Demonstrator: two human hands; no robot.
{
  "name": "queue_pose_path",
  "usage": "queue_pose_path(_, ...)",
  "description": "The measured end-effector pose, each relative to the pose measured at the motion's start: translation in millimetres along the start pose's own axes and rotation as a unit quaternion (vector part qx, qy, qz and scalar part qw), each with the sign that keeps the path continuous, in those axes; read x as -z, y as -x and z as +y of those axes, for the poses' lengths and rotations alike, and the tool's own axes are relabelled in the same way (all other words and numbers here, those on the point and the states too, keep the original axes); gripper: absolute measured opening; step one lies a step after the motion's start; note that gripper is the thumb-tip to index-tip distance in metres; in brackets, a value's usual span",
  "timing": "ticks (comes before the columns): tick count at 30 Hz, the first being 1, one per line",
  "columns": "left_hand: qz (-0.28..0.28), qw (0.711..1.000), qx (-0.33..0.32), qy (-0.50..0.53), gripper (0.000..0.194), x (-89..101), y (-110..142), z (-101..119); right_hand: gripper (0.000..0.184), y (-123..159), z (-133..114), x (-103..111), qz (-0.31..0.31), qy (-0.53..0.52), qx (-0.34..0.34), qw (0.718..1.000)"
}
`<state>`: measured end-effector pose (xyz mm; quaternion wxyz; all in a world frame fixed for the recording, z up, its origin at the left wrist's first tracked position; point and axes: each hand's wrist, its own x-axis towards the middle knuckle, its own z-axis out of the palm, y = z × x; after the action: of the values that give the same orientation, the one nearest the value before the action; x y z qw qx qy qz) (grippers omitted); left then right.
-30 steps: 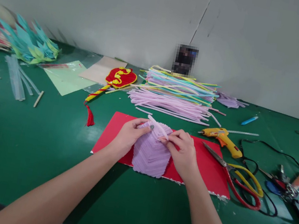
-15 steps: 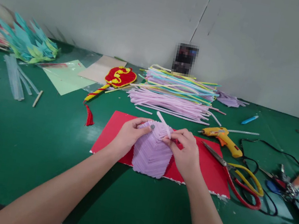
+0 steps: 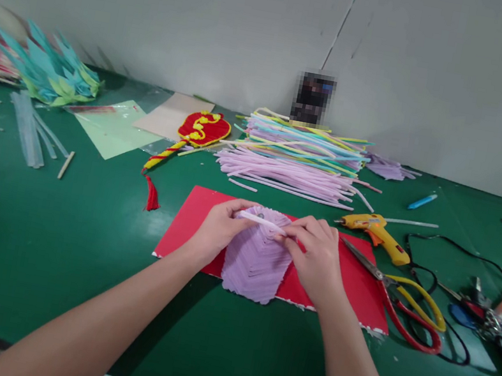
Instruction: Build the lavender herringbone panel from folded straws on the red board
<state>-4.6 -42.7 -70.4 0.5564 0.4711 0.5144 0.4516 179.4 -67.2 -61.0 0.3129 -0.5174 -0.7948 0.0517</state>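
A lilac panel (image 3: 255, 270) of pipe cleaners laid in a V pattern lies over the red board (image 3: 332, 280), its lower end past the board's near edge. My left hand (image 3: 219, 226) is closed on the panel's upper left edge, thumb on top. Between the fingertips of my right hand (image 3: 315, 251) is a short pale lilac pipe cleaner (image 3: 264, 221), at the panel's upper right. That piece lies nearly level across the panel's top, its far end by my left thumb; whether the thumb presses it I cannot tell.
Scissors (image 3: 410, 300) lie partly over the board's right side, with a yellow glue gun (image 3: 376, 233) behind them. Bundled pipe cleaners (image 3: 287, 176) lie beyond the board. A red and yellow fan (image 3: 203, 129) with a tassel is at the back left. Keys (image 3: 492, 321) sit far right.
The short pipe cleaner has swung down from pointing up and away to lying across the panel's top, toward my left thumb. Both hands stay at nearly the same place.
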Motion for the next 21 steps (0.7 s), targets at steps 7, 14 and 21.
queue_pose_path(7,-0.016,1.000,-0.005,0.007,0.029,-3.1,4.4,4.2,0.009,-1.0,4.9,1.5,-0.033,0.003,0.033,0.999)
queue_pose_path(14,-0.020,0.999,-0.003,-0.045,0.027,-3.9,6.9,8.6,0.007,-3.2,4.8,6.1,-0.066,0.027,0.054,0.996)
queue_pose_path(21,0.004,1.000,0.009,-0.008,0.027,-4.0,4.3,7.1,0.006,-3.0,6.0,5.4,-0.043,-0.036,0.014,0.998)
